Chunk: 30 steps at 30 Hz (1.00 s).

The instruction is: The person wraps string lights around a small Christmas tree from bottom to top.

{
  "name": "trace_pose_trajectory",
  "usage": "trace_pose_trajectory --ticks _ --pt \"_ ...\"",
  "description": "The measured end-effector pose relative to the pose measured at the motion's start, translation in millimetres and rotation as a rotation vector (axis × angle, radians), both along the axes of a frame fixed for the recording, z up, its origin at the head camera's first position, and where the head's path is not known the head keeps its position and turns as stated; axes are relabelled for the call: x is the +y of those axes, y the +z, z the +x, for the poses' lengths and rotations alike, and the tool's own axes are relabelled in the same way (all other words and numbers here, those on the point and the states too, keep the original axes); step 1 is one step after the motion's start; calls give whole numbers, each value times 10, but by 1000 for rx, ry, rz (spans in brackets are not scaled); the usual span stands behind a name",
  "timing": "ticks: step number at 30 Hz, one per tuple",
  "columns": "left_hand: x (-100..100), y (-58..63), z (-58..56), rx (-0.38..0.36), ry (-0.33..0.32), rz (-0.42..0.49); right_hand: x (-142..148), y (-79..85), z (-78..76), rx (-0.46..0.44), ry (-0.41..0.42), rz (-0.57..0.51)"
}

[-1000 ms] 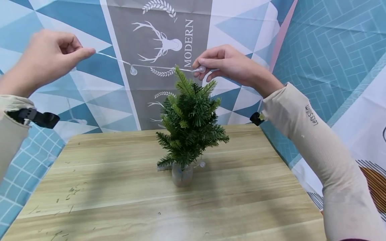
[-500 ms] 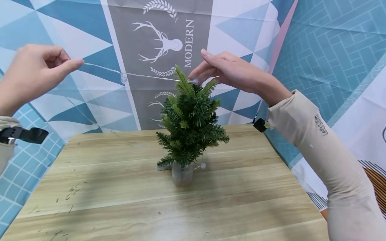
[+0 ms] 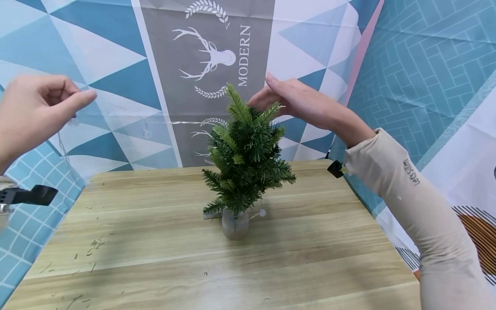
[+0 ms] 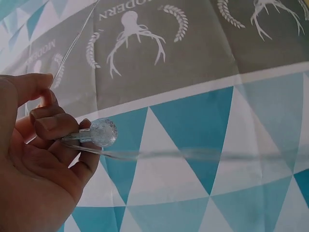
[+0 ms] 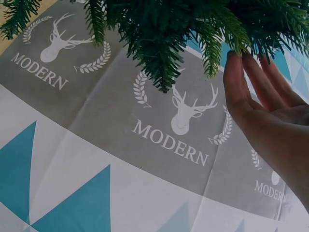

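A small artificial Christmas tree (image 3: pixel 248 159) stands upright in a pale round base (image 3: pixel 235 227). Left of it, in the air, my left hand (image 3: pixel 35 110) pinches the clear wire of a string of lights (image 3: pixel 186 122), which runs across to the back of the tree. In the left wrist view a clear round bulb (image 4: pixel 104 133) sits against the curled lower fingers, with more wire trailing off. My right hand (image 3: pixel 302 103) is behind the treetop at the right, thumb raised and fingers extended. The right wrist view has its fingertips (image 5: pixel 234 60) at the branches; what they touch is partly hidden.
The wooden table (image 3: pixel 155 258) carries scattered green needle bits (image 3: pixel 94 245) at its left. Beside the base, a small bulb (image 3: pixel 261 212) sticks out on a short wire. A patterned cloth (image 3: pixel 302 34) hangs close behind the table.
My left hand has moved down and left with the wire, which now runs lower behind the tree. The right hand has released its pinch on a bulb and lowered behind the treetop, thumb lifted.
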<state>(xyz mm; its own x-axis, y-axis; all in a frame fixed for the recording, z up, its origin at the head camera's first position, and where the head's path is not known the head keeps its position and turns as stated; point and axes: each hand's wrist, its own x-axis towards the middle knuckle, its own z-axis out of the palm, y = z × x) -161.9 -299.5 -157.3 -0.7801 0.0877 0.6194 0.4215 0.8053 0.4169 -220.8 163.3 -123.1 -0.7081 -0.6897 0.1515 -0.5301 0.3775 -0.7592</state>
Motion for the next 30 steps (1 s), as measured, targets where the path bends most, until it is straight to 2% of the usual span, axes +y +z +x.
trace_pose_trajectory --ticks 6,9,12,15,18,20,22,24,30 --pt "-14 -81 148 -8 -1 77 64 -132 36 90 -12 -76" --pt "1 -110 226 -9 3 109 111 -207 52 108 -13 -100" --pt "9 -147 284 -25 -24 171 172 -265 90 95 -16 -153" --pt "-4 -192 309 -42 -71 267 242 -297 164 96 -20 -230" --pt "-8 -237 301 -26 -126 351 299 -316 255 130 -31 -311" --pt "-6 -263 291 -2 -156 386 317 -324 320 158 -35 -384" --pt "12 -288 294 19 -154 387 322 -335 389 198 -49 -470" --pt "21 -306 297 23 -181 409 313 -349 457 296 -76 -546" --pt "71 -373 331 -7 -335 538 155 -424 676 768 -265 -719"
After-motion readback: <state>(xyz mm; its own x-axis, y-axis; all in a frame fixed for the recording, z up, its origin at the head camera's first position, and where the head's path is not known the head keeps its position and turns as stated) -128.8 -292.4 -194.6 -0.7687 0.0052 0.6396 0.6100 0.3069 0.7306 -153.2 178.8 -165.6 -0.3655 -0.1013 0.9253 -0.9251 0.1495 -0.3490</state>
